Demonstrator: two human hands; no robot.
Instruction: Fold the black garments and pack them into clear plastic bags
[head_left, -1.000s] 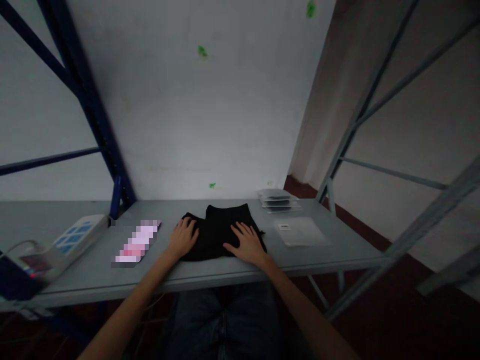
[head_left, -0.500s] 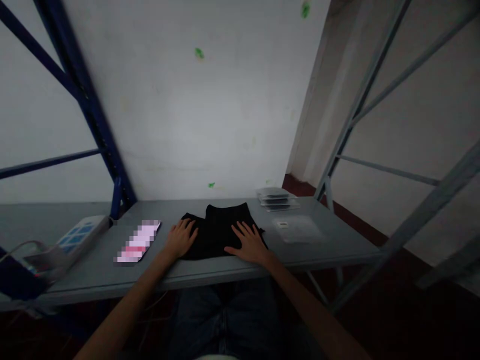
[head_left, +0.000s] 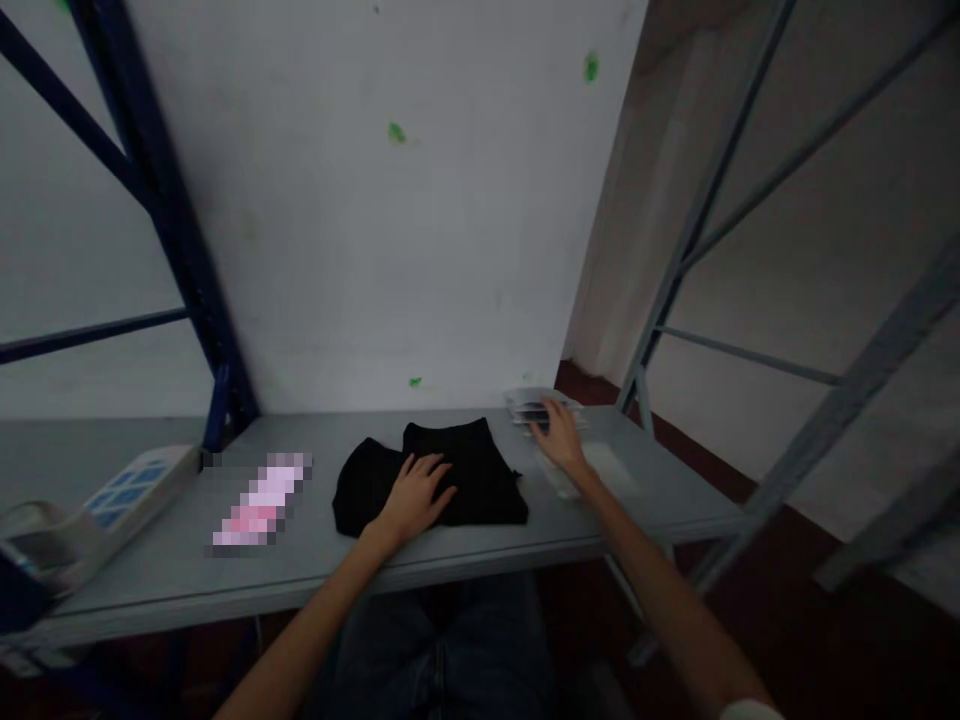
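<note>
A black piece of clothing, looking like shorts (head_left: 480, 480), lies flat on the grey table (head_left: 300, 570). My left hand (head_left: 416, 495) rests on its middle with the fingers spread, holding nothing. Over at the right, my right hand (head_left: 559, 437) is raised at the front of a small stack of clear plastic packets (head_left: 525, 405). Its fingers are apart; whether the fingertips touch the stack I cannot tell. Partly behind my right forearm lies a flat translucent plastic bag (head_left: 611, 465).
A phone with a blurred screen (head_left: 259, 505) lies left of the clothing. Farther left is a white power strip (head_left: 139, 490) with blue sockets. Blue metal posts (head_left: 191, 260) rise at the left, grey ones (head_left: 675, 270) at the right. A white wall (head_left: 420, 260) stands behind.
My right hand has left the clothing and moved right and away from me to the packet stack. My left hand has slid right to the clothing's middle. The view has shifted slightly.
</note>
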